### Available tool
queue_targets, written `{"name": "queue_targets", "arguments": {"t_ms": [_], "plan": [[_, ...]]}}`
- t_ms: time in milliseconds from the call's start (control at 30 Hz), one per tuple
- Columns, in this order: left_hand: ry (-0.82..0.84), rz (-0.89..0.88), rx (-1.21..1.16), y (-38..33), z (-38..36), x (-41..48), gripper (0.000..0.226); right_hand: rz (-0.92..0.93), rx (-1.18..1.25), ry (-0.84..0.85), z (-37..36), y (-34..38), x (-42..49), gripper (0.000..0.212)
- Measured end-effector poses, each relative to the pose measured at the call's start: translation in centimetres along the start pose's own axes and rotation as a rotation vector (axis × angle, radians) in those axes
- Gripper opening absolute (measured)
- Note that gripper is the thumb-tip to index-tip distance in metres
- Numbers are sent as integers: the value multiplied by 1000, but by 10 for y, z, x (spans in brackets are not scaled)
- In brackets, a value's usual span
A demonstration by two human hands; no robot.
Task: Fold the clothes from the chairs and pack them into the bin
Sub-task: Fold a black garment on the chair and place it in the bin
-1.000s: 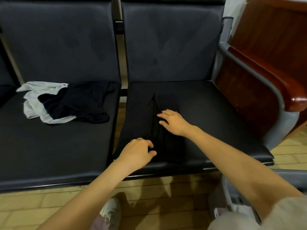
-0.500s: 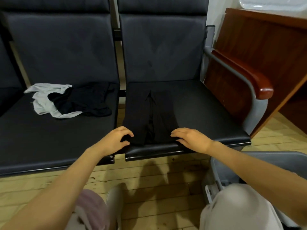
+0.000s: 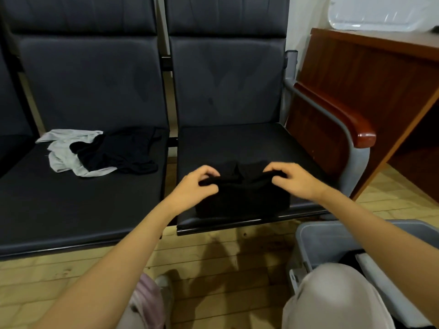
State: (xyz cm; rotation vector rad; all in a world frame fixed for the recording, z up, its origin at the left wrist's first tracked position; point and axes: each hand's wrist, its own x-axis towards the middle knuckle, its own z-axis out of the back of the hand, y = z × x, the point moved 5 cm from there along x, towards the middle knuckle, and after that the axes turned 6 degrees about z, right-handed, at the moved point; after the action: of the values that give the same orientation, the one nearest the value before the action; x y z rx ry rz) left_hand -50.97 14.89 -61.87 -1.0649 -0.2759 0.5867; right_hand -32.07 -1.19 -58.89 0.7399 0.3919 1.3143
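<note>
With left hand (image 3: 199,184) and right hand (image 3: 293,179) I pinch each end of the limp black folded garment (image 3: 242,200), presumably to lay its fold square

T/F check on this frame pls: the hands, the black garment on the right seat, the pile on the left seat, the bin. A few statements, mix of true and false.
1. The left hand and the right hand both grip the black garment on the right seat. True.
2. That garment lies spread flat over the whole seat. False: it is doubled up near the seat's front edge.
3. A pale grey garment and a second black garment lie in a loose pile on the left seat. True.
4. The grey bin stands on the left seat. False: it is on the floor at lower right, beside the person's knee.
</note>
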Motion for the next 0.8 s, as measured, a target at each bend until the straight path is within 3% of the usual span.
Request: {"name": "queue_targets", "arguments": {"t_ms": [133,233,300,400,500,633,700,800], "plan": [[-211,264,-579,16,0,50,43,-200,84,-114,20,-43,37,22],[-266,551,-750,46,-19,78,59,-437,86,-200,4,-92,51,44],[-259,630,-690,61,-26,85,67,-566,134,-248,-12,-114,50,57],[-240,552,-636,69,-25,92,77,-597,257,-387,-20,-130,46,53],[-194,412,-440,66,-23,93,71,-490,184,-457,-17,-129,43,41],[-414,265,-259,54,-12,95,45,-288,74,-636,-4,-109,46,24],[-472,243,-83,50,-12,92,50,-285,74,-643,-7,-106,52,24],[-488,182,351,44,-21,81,61,-378,-19,-513,-21,-114,57,38]]}}
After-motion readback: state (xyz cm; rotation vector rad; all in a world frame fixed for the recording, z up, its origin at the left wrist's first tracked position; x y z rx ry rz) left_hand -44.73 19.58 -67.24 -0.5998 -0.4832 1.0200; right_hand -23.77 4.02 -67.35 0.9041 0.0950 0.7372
